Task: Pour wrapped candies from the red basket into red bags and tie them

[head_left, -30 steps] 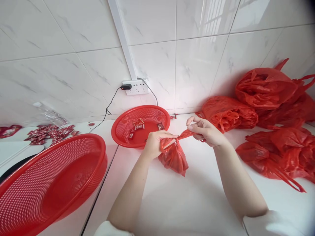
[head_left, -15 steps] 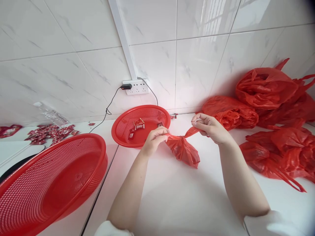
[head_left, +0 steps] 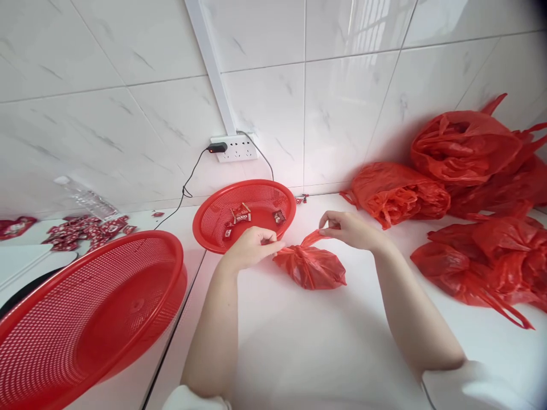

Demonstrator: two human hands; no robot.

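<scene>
A small filled red plastic bag lies on the white table in front of me, its neck gathered in a knot. My left hand pinches one end of the bag's tied top, on the left of the knot. On the other side, my right hand grips a second end between thumb and fingers. Just behind my left hand stands a small red mesh basket with several small red packets in it.
At the left is a large red basket; behind it lie piled red packets and a plastic bottle. Red bags heap up at the right. A power strip with cables is on the tiled wall.
My left hand has moved left and slightly down, and my right hand a little left. The bag's knot has shifted left and down, and the bag now lies more sideways.
</scene>
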